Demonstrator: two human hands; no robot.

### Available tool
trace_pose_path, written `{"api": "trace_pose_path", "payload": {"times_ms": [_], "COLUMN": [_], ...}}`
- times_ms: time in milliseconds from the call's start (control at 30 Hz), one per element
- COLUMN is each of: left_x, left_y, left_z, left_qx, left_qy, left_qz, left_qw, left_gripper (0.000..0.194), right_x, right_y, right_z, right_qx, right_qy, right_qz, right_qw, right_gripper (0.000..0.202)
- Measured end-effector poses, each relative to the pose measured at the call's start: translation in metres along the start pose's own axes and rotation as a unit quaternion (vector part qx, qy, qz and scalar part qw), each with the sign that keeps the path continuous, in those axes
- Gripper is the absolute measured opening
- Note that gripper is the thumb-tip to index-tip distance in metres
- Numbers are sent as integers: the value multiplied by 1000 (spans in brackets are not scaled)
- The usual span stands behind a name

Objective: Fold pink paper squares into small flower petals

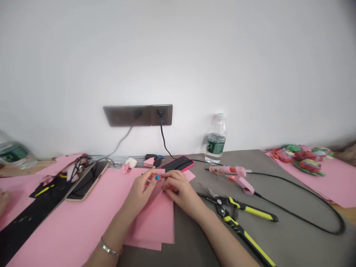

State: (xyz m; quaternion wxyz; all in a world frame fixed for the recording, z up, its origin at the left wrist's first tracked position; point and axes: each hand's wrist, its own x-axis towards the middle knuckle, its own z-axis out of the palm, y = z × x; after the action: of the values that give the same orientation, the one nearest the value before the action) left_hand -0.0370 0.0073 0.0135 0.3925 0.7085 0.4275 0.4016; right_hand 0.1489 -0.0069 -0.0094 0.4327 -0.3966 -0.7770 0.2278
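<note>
Above the pink paper sheets (155, 226), my left hand (144, 185) and my right hand (180, 187) meet at the fingertips. Both are closed in a pinch, the left thumb showing a blue nail. Whatever sits between the fingers is tiny and mostly hidden; a pinkish bit may be there, but its kind does not show. Just right of my right hand lie wire-stripper-like pliers (221, 204) with black and yellow handles, jaws toward the hand. A pink glue gun (230, 174) rests beyond them, its small red light on.
Behind my hands lies a pink-edged phone (179, 165); another phone (87, 181) is at left. A water bottle (216, 139) stands by the wall. The glue gun's black cord (303, 181) loops right. Colourful paper flowers (306, 157) lie at far right. Another person's hand (3, 200) shows at the left edge.
</note>
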Motion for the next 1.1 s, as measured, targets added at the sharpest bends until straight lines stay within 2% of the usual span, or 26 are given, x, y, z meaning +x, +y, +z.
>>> {"api": "trace_pose_path", "payload": {"times_ms": [67, 167, 233, 300, 367, 467, 567, 633, 800, 867, 967, 1000, 1100], "left_x": [0, 1, 2, 3, 4, 5, 5, 5, 5, 5, 3, 2, 0], "left_y": [1, 1, 1, 0, -1, -2, -4, -5, -7, -7, -6, -6, -5], "left_z": [-2, -4, -3, -1, 1, 4, 7, 8, 9, 9, 8, 7, 5], "left_qx": [-36, -44, -20, -7, -7, -25, -48, -43, -12, -16, -37, -41, -23], "left_qy": [-25, -68, -61, -25, 18, 56, 48, 43, 36, 27, 15, 15, 13], "left_qz": [12, 6, -12, -23, -29, -40, -63, -73, -67, -70, -65, -60, -20], "left_qw": [999, 997, 998, 999, 999, 997, 996, 995, 997, 997, 997, 997, 999], "left_gripper": [37, 35, 29, 18, 16, 19, 31, 40, 46, 43, 21, 20, 23], "right_x": [1, 3, 4, 5, 6, 6, 6, 6, 6, 5, 5, 4, 5], "right_y": [2, 6, 9, 11, 11, 9, 7, 6, 6, 8, 11, 12, 15], "right_z": [-2, -6, -6, -4, -1, 4, 5, 4, -1, -3, -7, -7, -6], "right_qx": [30, 76, 146, 243, 322, 347, 328, 342, 370, 358, 333, 330, 380], "right_qy": [54, 141, 193, 219, 199, 142, 145, 151, 137, 140, 162, 168, 172], "right_qz": [38, 105, 128, 143, 155, 169, 178, 185, 197, 193, 187, 191, 226], "right_qw": [997, 981, 962, 934, 912, 912, 916, 909, 898, 903, 910, 909, 881], "right_gripper": [19, 9, 11, 26, 34, 30, 35, 38, 41, 39, 35, 34, 35]}}
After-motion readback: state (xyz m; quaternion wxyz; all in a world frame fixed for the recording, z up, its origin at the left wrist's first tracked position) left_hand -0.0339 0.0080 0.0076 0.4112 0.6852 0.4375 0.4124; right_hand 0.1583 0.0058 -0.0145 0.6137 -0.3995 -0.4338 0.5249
